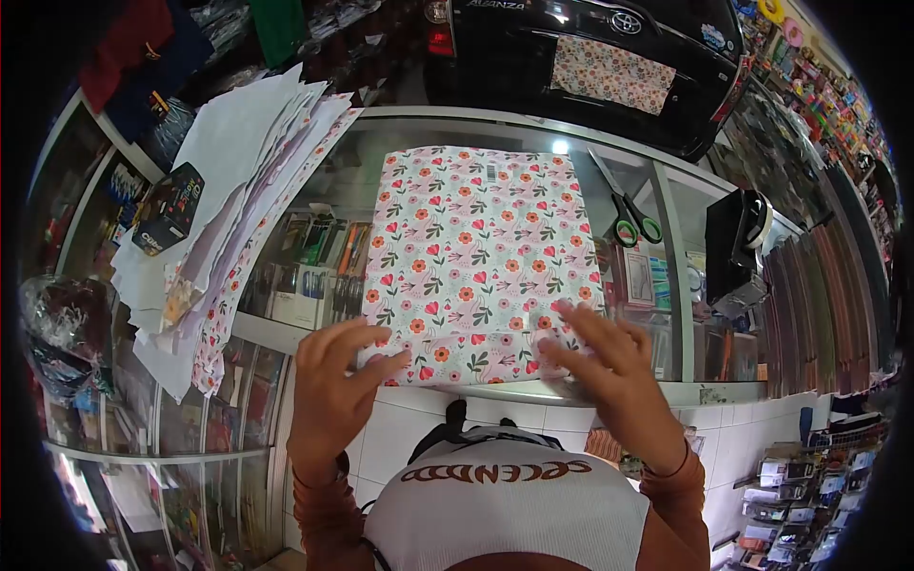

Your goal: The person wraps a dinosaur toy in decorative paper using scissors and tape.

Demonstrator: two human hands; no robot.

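Observation:
A flat rectangular parcel in floral wrapping paper (476, 247) lies on the glass counter in front of me. A crease or folded strip runs across its near end, and a small barcode shows near the far edge. My left hand (338, 385) rests at the near left corner, thumb and index finger apart on the paper. Over the near right corner is my right hand (619, 376), its fingers spread and slightly blurred, fingertips at the folded strip. Scissors with green-and-black handles (628, 214) lie to the right of the paper, blades pointing away.
Loose white and floral sheets (238, 143) are stacked at the left, with a dark box (169, 207) on them. A black tape dispenser (738, 247) stands at the right. Pens and stationery fill the glass counter (457, 119). Beyond it is a black car (514, 71).

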